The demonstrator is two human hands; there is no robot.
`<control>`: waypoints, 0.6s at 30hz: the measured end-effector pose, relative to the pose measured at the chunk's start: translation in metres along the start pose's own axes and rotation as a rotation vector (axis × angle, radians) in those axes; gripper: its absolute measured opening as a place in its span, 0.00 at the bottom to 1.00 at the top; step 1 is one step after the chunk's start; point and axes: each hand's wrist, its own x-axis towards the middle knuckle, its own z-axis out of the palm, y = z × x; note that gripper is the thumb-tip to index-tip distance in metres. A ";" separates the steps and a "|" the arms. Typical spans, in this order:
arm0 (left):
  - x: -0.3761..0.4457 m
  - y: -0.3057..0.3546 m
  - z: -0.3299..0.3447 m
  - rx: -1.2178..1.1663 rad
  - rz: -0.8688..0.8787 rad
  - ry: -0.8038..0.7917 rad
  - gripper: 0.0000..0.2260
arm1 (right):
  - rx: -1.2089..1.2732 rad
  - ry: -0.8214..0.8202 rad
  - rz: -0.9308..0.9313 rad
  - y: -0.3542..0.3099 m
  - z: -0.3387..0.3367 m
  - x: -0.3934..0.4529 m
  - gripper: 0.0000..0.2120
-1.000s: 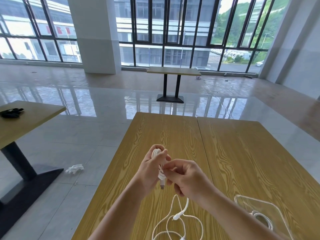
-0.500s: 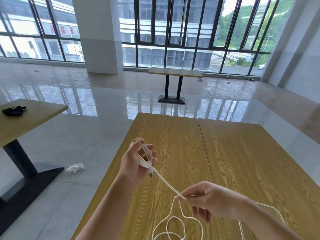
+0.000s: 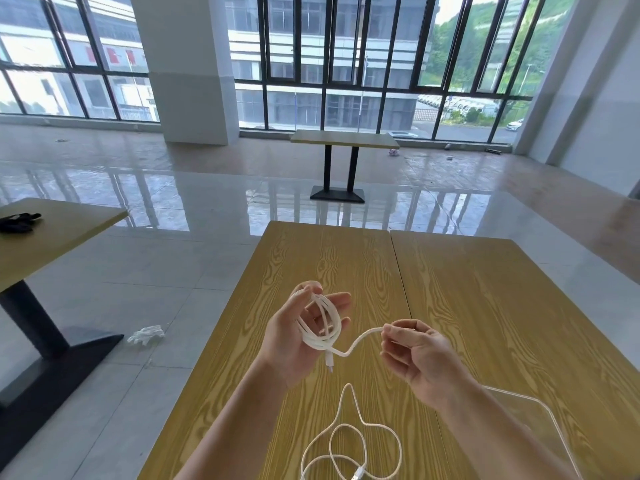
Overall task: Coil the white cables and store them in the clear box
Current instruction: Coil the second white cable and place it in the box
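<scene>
Over the wooden worktop (image 3: 346, 258), the left hand (image 3: 294, 337) is raised with several loops of white cable (image 3: 323, 323) wound around its fingers (image 3: 334, 301), which curl loosely about the coil to hold it, and a short end with a plug dangles below the palm. From the bottom of the coil one strand sweeps up and across to the right hand (image 3: 419, 358), whose thumb and forefinger pinch it at the tip while the other fingers curl underneath. Both hands hover above the wood, close together but apart, joined only by that strand. Nearer the person, the loose cable (image 3: 349, 441) lies on the worktop in slack loops, its connector at the bottom edge of the view; whether it is the same cable cannot be told. The clear box (image 3: 540, 420) sits on the worktop at lower right, partly hidden behind the right forearm, its contents not visible. On the floor to the left lies a crumpled white scrap (image 3: 145, 334), beside a second table (image 3: 62, 226) carrying a dark object (image 3: 19, 221).
</scene>
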 end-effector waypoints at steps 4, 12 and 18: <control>0.001 -0.008 0.000 0.030 -0.022 -0.017 0.09 | 0.085 0.037 -0.056 0.003 0.005 0.002 0.09; -0.001 -0.013 -0.004 0.077 -0.066 -0.047 0.05 | 0.244 0.124 -0.142 0.001 0.007 0.005 0.10; 0.001 -0.014 -0.005 0.059 -0.075 -0.056 0.05 | -0.061 0.022 -0.186 0.004 0.009 -0.002 0.11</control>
